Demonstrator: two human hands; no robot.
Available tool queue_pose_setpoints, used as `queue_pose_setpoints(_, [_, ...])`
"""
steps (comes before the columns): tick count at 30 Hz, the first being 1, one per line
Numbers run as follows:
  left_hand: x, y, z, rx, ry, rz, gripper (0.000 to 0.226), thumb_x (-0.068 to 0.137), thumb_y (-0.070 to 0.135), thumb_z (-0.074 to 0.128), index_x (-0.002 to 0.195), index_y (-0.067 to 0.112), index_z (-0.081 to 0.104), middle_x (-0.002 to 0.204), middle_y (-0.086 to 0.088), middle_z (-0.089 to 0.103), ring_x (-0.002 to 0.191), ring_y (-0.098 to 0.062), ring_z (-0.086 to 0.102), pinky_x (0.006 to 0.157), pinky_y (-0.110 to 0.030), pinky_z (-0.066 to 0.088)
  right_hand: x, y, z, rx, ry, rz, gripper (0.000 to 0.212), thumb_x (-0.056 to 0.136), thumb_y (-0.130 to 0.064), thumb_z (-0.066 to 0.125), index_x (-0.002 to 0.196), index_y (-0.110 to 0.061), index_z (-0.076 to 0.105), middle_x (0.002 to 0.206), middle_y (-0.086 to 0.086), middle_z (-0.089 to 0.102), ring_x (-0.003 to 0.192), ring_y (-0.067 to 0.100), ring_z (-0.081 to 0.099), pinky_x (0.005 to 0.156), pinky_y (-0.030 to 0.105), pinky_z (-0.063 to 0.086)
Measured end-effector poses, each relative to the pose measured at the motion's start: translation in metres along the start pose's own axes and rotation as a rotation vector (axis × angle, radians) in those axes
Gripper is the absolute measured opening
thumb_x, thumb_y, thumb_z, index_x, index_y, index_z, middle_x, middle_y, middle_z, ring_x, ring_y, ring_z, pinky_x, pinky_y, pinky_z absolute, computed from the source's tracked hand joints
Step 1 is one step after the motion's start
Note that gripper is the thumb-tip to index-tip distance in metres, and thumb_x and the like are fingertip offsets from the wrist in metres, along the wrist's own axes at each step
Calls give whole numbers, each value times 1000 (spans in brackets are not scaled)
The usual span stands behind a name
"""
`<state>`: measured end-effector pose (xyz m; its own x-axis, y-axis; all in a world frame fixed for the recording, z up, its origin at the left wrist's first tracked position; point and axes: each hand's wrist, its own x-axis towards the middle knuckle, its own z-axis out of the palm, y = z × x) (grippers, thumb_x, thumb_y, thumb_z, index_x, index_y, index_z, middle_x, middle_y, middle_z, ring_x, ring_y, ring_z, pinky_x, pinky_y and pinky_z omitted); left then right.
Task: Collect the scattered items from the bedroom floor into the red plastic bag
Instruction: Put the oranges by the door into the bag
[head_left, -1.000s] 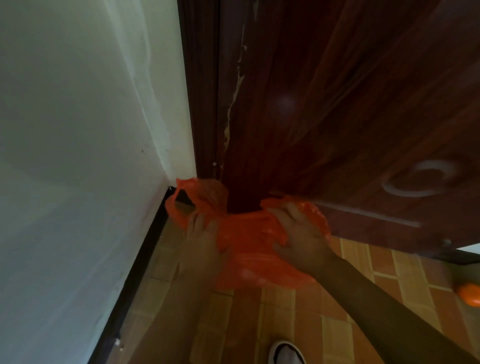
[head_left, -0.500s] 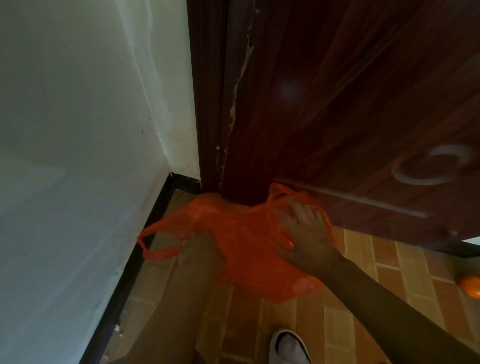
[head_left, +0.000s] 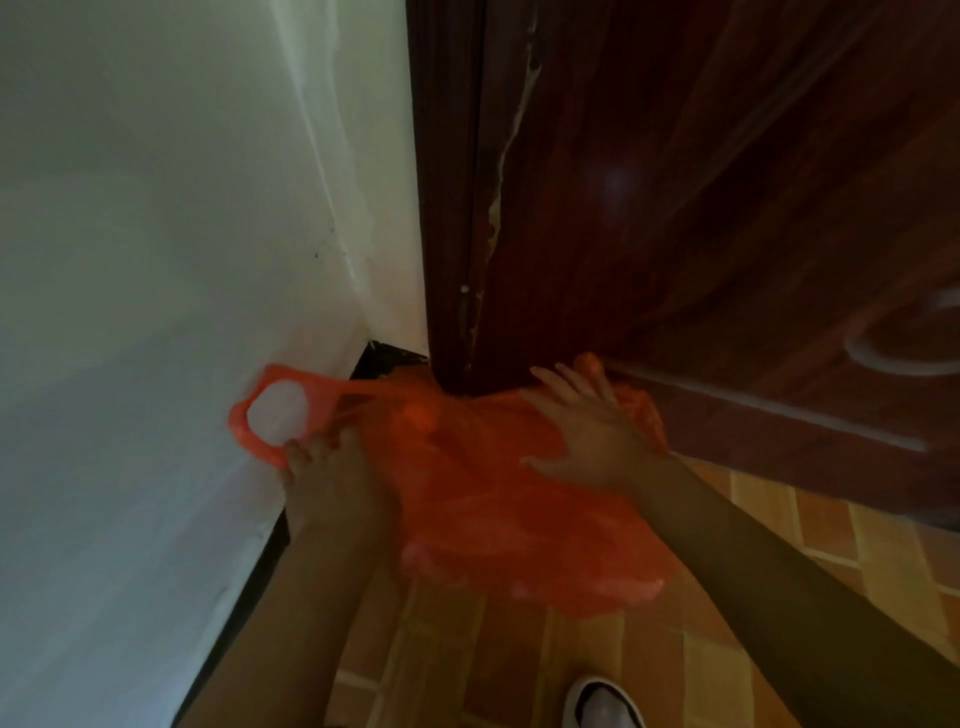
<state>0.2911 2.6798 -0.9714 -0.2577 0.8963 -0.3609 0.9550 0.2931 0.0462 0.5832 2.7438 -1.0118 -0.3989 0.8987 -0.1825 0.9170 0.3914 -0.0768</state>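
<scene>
The red plastic bag (head_left: 498, 499) hangs crumpled between my two hands, just in front of the corner where the wall meets the door. My left hand (head_left: 332, 483) grips the bag's left edge just below its handle loop (head_left: 260, 415), which is stretched out against the white wall. On the bag's upper right part lies my right hand (head_left: 592, 431), fingers straight and spread, with a bit of red plastic showing beyond the fingertips. No scattered items are in sight.
A white wall (head_left: 156, 260) with a black skirting board (head_left: 244, 597) fills the left. A dark wooden door (head_left: 701, 208) and its frame stand straight ahead. Orange-brown floor tiles (head_left: 519, 665) lie below, with my white shoe (head_left: 602, 701) at the bottom edge.
The left hand has pulled the handle loop up and leftward against the wall, stretching the bag wider. The right hand stays on the bag's right side.
</scene>
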Motion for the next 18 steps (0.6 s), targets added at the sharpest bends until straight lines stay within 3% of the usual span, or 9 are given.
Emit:
queue_pose_setpoints(4, [-11,-2,-12,61,-37,-55,78,88,29,68,153,17,28,157,-19,31,150,-47,17,120,-66,21,-5,-15,18,112,-42,23,93,83,-80,50,161,-40,20,172,-5,3,159,22,-1,127,56,-2])
queue_pose_setpoints(6, [-19,6,-21,90,-37,-21,79,87,30,68,154,21,28,159,-17,27,151,-47,14,118,-70,21,-3,-23,18,134,-22,3,93,83,-81,50,161,-40,20,172,-5,2,158,21,-4,127,54,-2])
queue_pose_setpoints(9, [-28,25,-28,150,62,156,76,92,41,66,156,25,28,164,-12,23,153,-41,15,117,-67,25,1,-32,23,192,-2,-1,95,82,-83,49,161,-41,18,172,-7,1,158,18,-10,127,52,-3])
queue_pose_setpoints(12, [-8,35,-27,64,111,402,72,96,43,61,157,29,26,167,-9,18,156,-35,10,122,-61,22,-3,-39,36,269,-41,23,100,80,-87,47,162,-42,13,172,-9,-5,157,16,-18,127,56,-3])
queue_pose_setpoints(15, [28,30,-23,102,59,524,87,92,53,66,160,32,16,170,-6,11,157,-33,5,123,-61,19,-17,-45,50,318,-100,28,106,73,-91,43,161,-47,3,171,-9,-11,156,16,-20,126,54,-8])
queue_pose_setpoints(18, [47,11,5,178,1,482,115,79,67,73,162,35,1,171,-5,0,158,-33,-4,122,-65,13,-35,-43,67,308,-179,39,114,70,-91,49,162,-44,0,171,-5,-16,156,19,-21,126,52,-8])
